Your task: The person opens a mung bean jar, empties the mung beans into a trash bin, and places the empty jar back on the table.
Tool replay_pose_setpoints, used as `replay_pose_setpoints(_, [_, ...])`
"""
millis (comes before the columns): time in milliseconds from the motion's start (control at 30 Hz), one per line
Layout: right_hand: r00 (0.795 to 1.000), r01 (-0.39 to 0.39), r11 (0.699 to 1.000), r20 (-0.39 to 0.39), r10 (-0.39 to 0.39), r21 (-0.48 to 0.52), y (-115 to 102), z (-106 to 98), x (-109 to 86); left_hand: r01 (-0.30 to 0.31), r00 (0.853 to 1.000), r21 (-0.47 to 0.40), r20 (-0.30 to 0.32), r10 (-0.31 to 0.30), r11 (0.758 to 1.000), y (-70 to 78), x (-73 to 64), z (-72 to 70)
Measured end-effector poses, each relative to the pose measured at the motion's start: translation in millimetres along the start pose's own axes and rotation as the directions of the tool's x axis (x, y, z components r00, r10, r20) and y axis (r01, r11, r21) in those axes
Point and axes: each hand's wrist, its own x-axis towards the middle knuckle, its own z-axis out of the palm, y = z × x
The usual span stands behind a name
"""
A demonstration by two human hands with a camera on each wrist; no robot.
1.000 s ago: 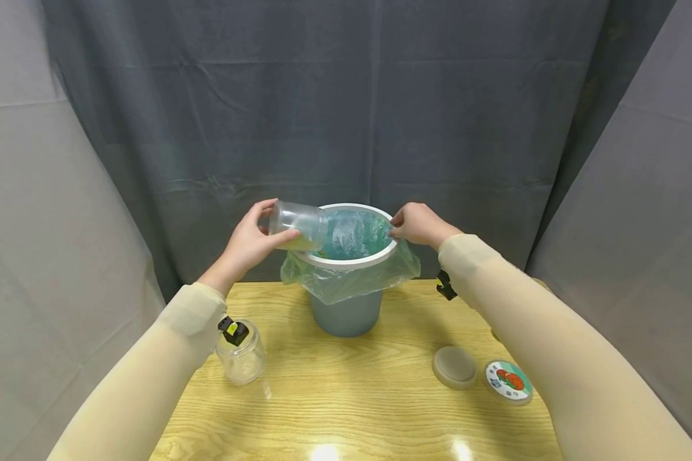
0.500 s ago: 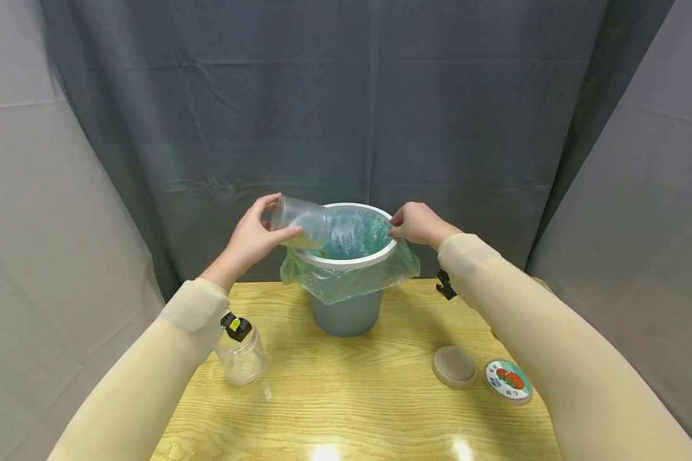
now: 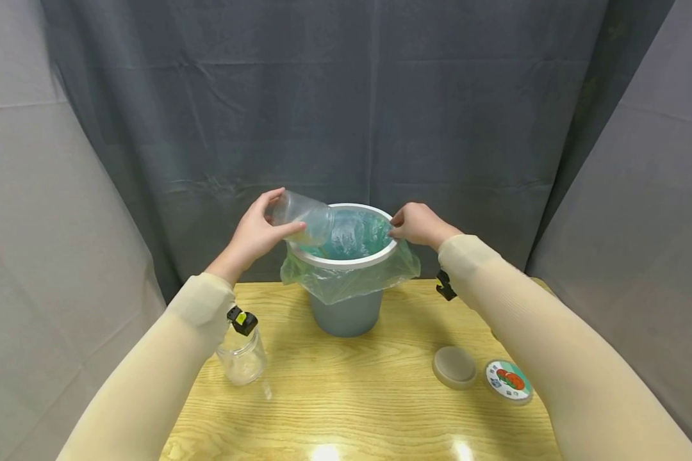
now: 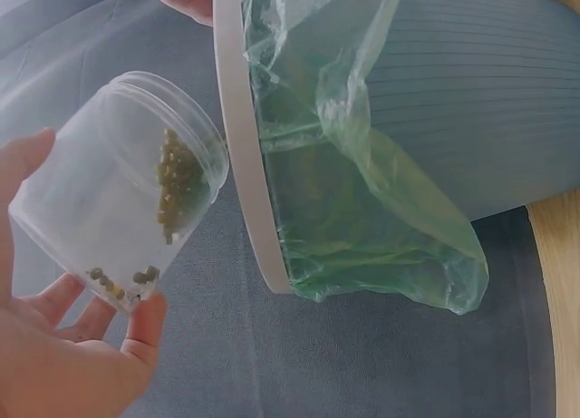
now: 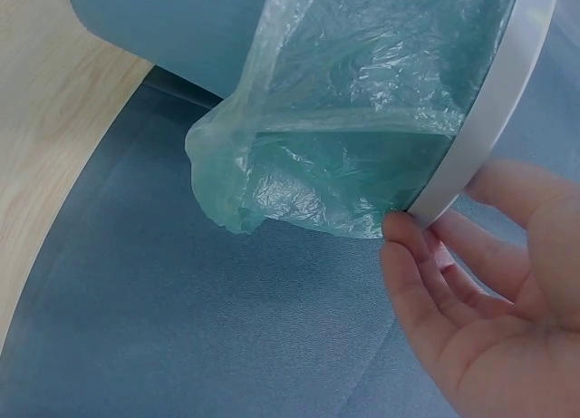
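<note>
Left hand (image 3: 254, 234) grips jar (image 3: 313, 211), tilted at nine o'clock of bin (image 3: 346, 314). Right hand (image 3: 421, 225) pinches bin rim (image 3: 346, 263) at three o'clock. Jar probably light, stiff, slippery; best held round wall (image 4: 95, 196). Granules (image 4: 179, 184) inside, too small to identify.

Bright and fairly even in the head view, apparently lit from overhead, with hot white glare on the tabletop (image 3: 346, 410) at 6 and 5 o'clock. Softly shadowed beside the bin (image 3: 347, 314), between 4 and 5; dimmer at 2 o'clock, among folds of the dark curtain (image 3: 323, 128). Stretched by the wide lens at 4 and 8, along the right sleeve (image 3: 530, 320) and left sleeve (image 3: 144, 371). Hazier from the left wrist, milky through the clear jar (image 4: 82, 182) at 9, paler towards 10. Bluer from the right wrist, with crinkled highlights on the green liner (image 5: 381, 64) at 1 o'clock.
</note>
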Motion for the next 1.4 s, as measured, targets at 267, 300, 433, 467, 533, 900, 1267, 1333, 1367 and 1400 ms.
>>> replay_pose_setpoints(267, [1.000, -0.013, 1.000, 0.002, 0.013, 0.011, -1.1, -0.4, -1.9, -0.025, 1.000, 0.014, 0.006, 0.025, 1.000, -0.3, 5.1, 0.9])
replay_pose_setpoints(300, [1.000, -0.014, 1.000, 0.003, 0.014, 0.014, -1.3, -0.6, -2.0, -0.024, 1.000, 0.016, 0.008, 0.024, 1.000, 0.0, 5.2, 1.0])
replay_pose_setpoints(433, [1.000, -0.013, 1.000, 0.001, 0.013, 0.015, -1.3, -0.9, -2.1, -0.018, 1.000, 0.009, 0.015, 0.018, 1.000, 1.5, 5.0, 1.9])
replay_pose_setpoints(467, [1.000, -0.010, 1.000, 0.001, 0.010, 0.013, -1.2, -1.0, -2.2, -0.017, 1.000, 0.005, 0.017, 0.017, 1.000, 2.1, 4.7, 2.0])
replay_pose_setpoints(533, [1.000, -0.006, 1.000, 0.001, 0.006, 0.011, -0.7, -1.1, -2.2, -0.015, 1.000, -0.008, 0.019, 0.015, 1.000, 3.1, 4.1, 2.6])
replay_pose_setpoints(900, [1.000, -0.020, 0.999, 0.008, 0.020, 0.032, -1.0, -2.4, -4.5, -0.018, 1.000, 0.002, 0.019, 0.018, 1.000, 5.5, 4.8, 6.2])
replay_pose_setpoints(1267, [0.999, -0.033, 0.998, 0.003, 0.033, 0.046, -1.8, -1.6, -4.2, -0.032, 0.999, 0.017, 0.017, 0.032, 0.999, 6.3, 4.2, 7.8])
replay_pose_setpoints(1333, [1.000, -0.030, 0.999, 0.001, 0.030, 0.045, -1.6, -1.7, -4.2, -0.033, 0.999, 0.016, 0.017, 0.033, 0.999, 6.6, 3.8, 8.1])
replay_pose_setpoints(1367, [1.000, -0.029, 0.999, 0.000, 0.029, 0.045, -1.6, -1.5, -4.0, -0.034, 0.999, 0.017, 0.018, 0.034, 0.999, 6.6, 3.7, 8.3])
replay_pose_setpoints(1400, [1.000, -0.025, 0.999, -0.001, 0.026, 0.041, -1.6, -1.4, -4.1, -0.035, 0.999, 0.017, 0.016, 0.035, 0.999, 6.8, 3.4, 8.5])
